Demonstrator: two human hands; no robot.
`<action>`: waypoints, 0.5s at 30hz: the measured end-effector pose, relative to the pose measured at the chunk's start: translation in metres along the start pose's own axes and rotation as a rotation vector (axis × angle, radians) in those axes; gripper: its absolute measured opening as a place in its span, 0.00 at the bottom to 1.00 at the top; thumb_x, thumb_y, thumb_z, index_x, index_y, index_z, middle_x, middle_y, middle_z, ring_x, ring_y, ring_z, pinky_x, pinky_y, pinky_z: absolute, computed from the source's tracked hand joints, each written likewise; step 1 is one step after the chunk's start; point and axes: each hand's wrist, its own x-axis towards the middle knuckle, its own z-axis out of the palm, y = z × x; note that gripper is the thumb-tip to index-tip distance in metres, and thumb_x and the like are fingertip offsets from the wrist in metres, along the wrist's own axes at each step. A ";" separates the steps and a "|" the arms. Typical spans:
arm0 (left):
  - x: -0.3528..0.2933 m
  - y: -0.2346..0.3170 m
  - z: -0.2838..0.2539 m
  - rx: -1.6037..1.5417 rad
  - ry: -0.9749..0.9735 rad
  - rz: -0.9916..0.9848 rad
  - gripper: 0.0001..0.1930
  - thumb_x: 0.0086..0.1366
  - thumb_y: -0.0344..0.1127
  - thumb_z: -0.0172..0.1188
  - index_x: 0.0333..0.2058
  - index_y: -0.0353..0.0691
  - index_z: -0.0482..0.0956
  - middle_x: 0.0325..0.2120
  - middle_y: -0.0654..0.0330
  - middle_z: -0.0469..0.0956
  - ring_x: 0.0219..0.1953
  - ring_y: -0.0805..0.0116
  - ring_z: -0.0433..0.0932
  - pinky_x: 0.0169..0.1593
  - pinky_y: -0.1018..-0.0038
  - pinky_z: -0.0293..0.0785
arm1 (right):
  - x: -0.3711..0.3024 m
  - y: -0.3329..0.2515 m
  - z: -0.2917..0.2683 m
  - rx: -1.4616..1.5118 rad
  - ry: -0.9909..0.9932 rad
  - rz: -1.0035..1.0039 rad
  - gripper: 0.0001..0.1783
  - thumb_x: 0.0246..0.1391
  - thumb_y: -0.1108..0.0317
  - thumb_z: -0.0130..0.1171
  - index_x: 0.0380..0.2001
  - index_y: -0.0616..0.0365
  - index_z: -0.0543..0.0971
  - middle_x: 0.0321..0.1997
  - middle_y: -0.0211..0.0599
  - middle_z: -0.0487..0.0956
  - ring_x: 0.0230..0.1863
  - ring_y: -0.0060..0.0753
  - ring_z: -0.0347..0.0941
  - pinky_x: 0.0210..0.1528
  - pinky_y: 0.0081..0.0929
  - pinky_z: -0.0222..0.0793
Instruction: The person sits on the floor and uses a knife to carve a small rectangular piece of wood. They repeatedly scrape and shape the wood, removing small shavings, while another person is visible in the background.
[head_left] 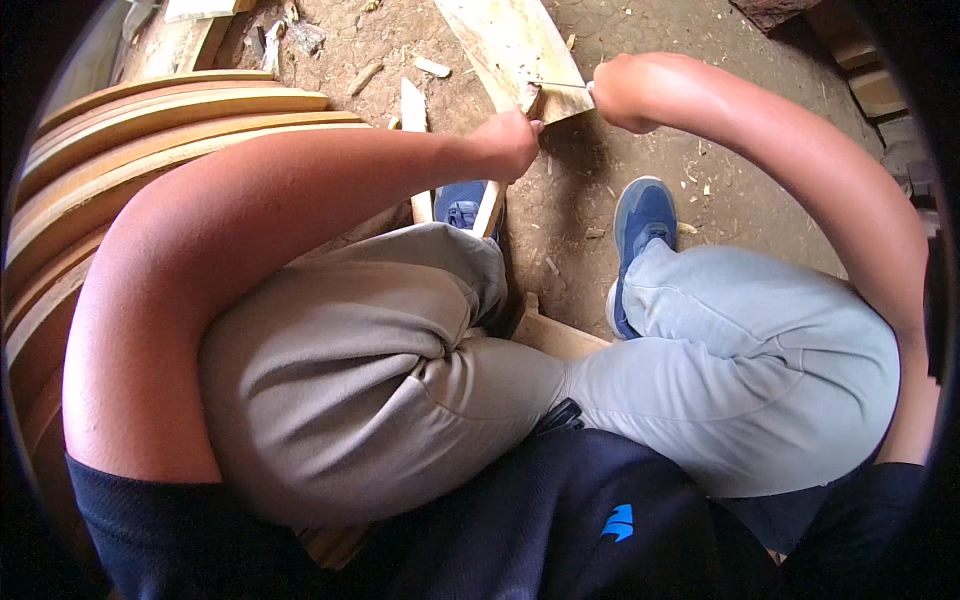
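Observation:
My left hand (508,146) is closed around a narrow wooden stick (489,212). The stick's lower part shows below the fist, over my left shoe, and a rough end seems to come out above it. My right hand (622,92) is closed on a thin, straight metal tool (560,84), whose kind I cannot tell. Leftward from the fist, the tool reaches near the stick's upper end. Beyond both hands lies a pale, wide wooden board (510,45), its near edge casting a shadow on the ground.
Curved wooden pieces (180,112) are stacked at the left. My blue shoes (645,215) rest on a dirt floor (720,150) strewn with wood chips. A wooden piece (560,335) lies between my legs. More timber (875,92) stands at the far right.

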 end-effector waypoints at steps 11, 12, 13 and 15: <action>-0.001 0.006 -0.007 0.419 -0.108 0.211 0.24 0.71 0.45 0.41 0.34 0.24 0.74 0.23 0.41 0.76 0.32 0.45 0.80 0.34 0.57 0.75 | -0.006 -0.002 0.003 0.158 0.107 -0.029 0.13 0.42 0.75 0.58 0.35 0.63 0.82 0.36 0.49 0.81 0.38 0.48 0.79 0.39 0.42 0.74; -0.002 0.003 -0.009 0.419 -0.103 0.229 0.24 0.71 0.45 0.41 0.34 0.24 0.74 0.22 0.41 0.76 0.32 0.44 0.79 0.34 0.56 0.75 | -0.007 -0.003 0.003 0.174 0.113 -0.028 0.13 0.42 0.75 0.59 0.35 0.63 0.82 0.36 0.49 0.81 0.38 0.48 0.79 0.39 0.42 0.74; -0.002 0.004 -0.010 0.389 -0.093 0.204 0.24 0.71 0.45 0.41 0.34 0.24 0.74 0.22 0.41 0.76 0.32 0.44 0.79 0.34 0.55 0.75 | -0.007 -0.004 0.003 0.189 0.120 -0.027 0.14 0.42 0.75 0.59 0.35 0.62 0.82 0.36 0.48 0.81 0.38 0.48 0.79 0.39 0.41 0.74; -0.001 0.003 -0.008 0.292 -0.065 0.106 0.25 0.71 0.45 0.41 0.33 0.23 0.73 0.22 0.41 0.76 0.31 0.44 0.79 0.34 0.55 0.74 | -0.004 -0.007 -0.002 0.075 0.078 -0.087 0.14 0.41 0.75 0.59 0.36 0.62 0.82 0.36 0.48 0.81 0.38 0.47 0.79 0.39 0.41 0.74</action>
